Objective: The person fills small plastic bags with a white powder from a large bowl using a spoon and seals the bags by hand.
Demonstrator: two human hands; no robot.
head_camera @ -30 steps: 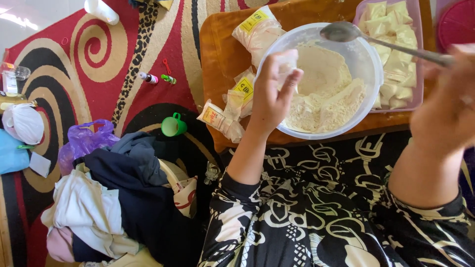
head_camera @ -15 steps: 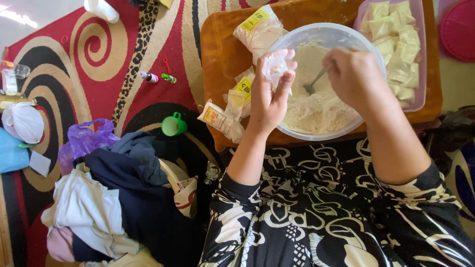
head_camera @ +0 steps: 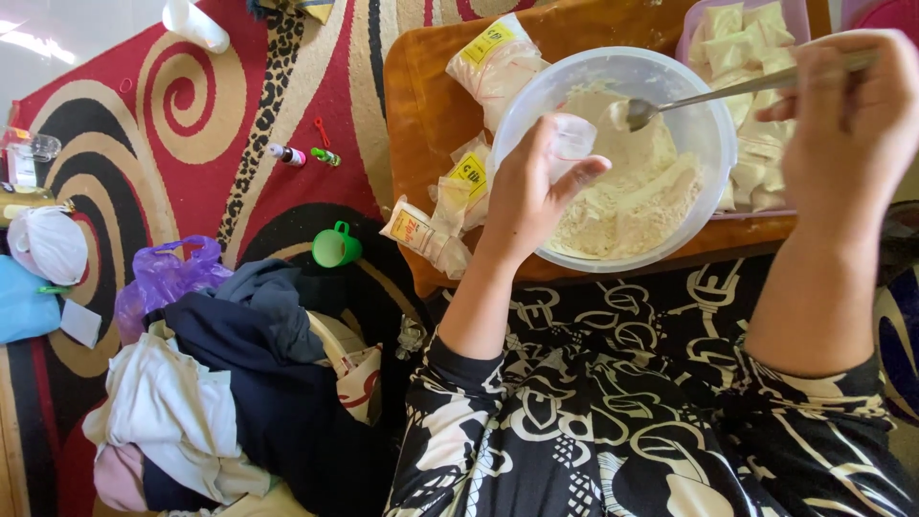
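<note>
A big red rug (head_camera: 287, 105) with black and cream swirls covers the floor. On it, at the left, lies a pile of clothes (head_camera: 220, 402), dark blue and white, with a purple plastic bag (head_camera: 158, 278) just beside it. A small green cup (head_camera: 335, 247) sits on the rug near the table's left edge.

The low brown table (head_camera: 431, 105) holds a big clear bowl (head_camera: 704, 120) near its front edge. The bowl has white flour (head_camera: 637, 191) in it. Behind the bowl, at the back right of the table, is a pink tray (head_camera: 691, 29) full of small filled bags (head_camera: 742, 29). More little bags with yellow labels (head_camera: 450, 206) lie at the left side of the table, touching the bowl's left.

The left hand (head_camera: 531, 196) is over the bowl's left rim. Its fingers are curled around a small clear bag (head_camera: 572, 139) and hold it open. The right hand (head_camera: 847, 129) is closed around the handle of a metal spoon (head_camera: 713, 96). The spoon reaches across the bowl, and its round end, with some flour on it, is just beside the mouth of the small clear bag.

2 tiny bottles (head_camera: 304, 155) lie on the rug, well apart from the table.
</note>
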